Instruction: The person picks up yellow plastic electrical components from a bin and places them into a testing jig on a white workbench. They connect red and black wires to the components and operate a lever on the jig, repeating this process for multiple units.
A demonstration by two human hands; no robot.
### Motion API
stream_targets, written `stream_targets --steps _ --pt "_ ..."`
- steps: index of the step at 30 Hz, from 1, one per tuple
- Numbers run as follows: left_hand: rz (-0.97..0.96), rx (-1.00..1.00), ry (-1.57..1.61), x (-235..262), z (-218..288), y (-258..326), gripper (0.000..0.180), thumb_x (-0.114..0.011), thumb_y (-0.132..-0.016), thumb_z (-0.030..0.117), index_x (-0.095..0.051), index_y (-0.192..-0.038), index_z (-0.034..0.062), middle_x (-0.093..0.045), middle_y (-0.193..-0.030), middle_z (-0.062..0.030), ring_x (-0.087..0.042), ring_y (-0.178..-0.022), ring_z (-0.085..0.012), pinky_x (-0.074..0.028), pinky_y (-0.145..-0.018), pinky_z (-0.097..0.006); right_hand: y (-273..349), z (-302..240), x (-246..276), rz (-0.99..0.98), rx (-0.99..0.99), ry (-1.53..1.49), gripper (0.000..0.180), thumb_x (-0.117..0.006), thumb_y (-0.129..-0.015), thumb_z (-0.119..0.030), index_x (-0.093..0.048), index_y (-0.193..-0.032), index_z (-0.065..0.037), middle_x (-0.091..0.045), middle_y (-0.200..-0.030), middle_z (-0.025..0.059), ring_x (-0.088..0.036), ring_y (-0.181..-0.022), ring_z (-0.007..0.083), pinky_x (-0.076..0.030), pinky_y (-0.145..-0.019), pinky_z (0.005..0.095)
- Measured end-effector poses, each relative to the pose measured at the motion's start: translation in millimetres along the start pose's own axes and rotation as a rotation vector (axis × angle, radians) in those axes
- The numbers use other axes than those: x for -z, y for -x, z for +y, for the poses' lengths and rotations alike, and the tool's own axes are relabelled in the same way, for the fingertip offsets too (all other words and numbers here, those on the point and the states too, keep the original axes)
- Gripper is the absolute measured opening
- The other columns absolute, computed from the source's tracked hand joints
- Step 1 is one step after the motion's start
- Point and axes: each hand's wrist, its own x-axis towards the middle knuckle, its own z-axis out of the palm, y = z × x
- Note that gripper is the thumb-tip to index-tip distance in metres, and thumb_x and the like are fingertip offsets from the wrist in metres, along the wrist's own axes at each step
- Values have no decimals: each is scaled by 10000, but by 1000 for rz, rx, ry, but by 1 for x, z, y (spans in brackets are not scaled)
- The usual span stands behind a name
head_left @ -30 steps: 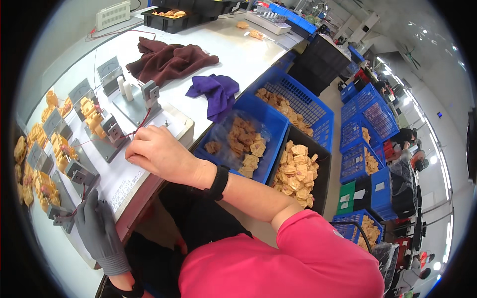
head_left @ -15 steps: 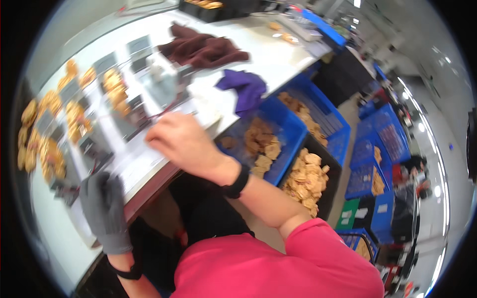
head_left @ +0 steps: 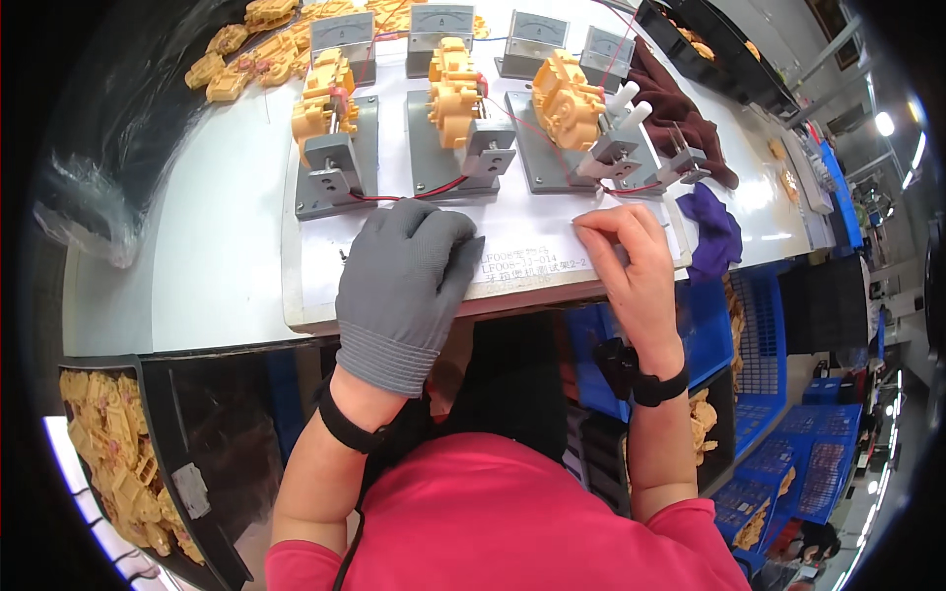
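Observation:
My left hand (head_left: 402, 286), in a grey knitted glove, rests at the front of the white-topped board (head_left: 325, 281). Its fingers curl inward; their tips are hidden, so I cannot see whether anything is in them. My bare right hand (head_left: 636, 266) is at the board's front right, thumb and forefinger tips brought close with nothing visible between them. Behind the hands stand grey metal test fixtures. Three carry yellow plastic gear housings: a left one (head_left: 323, 98), a middle one (head_left: 455, 94) and a right one (head_left: 569, 103). Red wires (head_left: 419, 190) run along the fixtures' fronts.
Several analog meters (head_left: 440, 30) line the back of the board. More yellow parts (head_left: 281, 54) lie behind. A brown cloth (head_left: 680, 113) and a purple cloth (head_left: 711, 231) are at the right. Bins of yellow parts flank me: a black bin (head_left: 148, 379) left, blue crates (head_left: 759, 315) right.
The view has swung left, so the fixtures now stand straight ahead. Both hands are now side by side at the board's front edge; the right was stretched across toward the fixtures' right end.

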Motion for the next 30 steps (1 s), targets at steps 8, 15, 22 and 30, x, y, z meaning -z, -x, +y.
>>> stream_targets --steps 8,15,22,30 --pt "-17 -31 21 -1 -3 1 104 -702 -818 133 -668 -902 82 -610 -873 -80 -576 -858 -286 -460 -751 -385 1 3 1 -15 11 4 109 -696 -830 -49 -670 -936 -50 -617 -837 64 -585 -819 247 -437 -759 346" --pt "-14 -88 71 13 -2 9 173 -704 -816 113 -666 -983 86 -605 -929 -88 -576 -871 -286 -475 -772 -378 8 -11 11 39 -195 -246 317 -648 -862 -3 -600 -1175 -3 -611 -1100 89 -574 -989 180 -443 -896 304" --pt "140 164 -215 63 -39 30 223 -729 -796 184 -685 -1004 118 -606 -992 -93 -557 -951 -299 -459 -814 -394 12 -61 -1 -69 -83 -449 230 -636 -859 27 -621 -1086 -5 -605 -1070 98 -568 -939 175 -453 -852 285" --pt "123 143 -179 56 -45 33 107 -715 -802 127 -705 -906 110 -629 -955 -63 -533 -977 -274 -412 -867 -379 -9 -73 -42 -130 -85 -536 130 -626 -906 11 -643 -1034 -10 -603 -945 66 -563 -795 110 -449 -716 221"
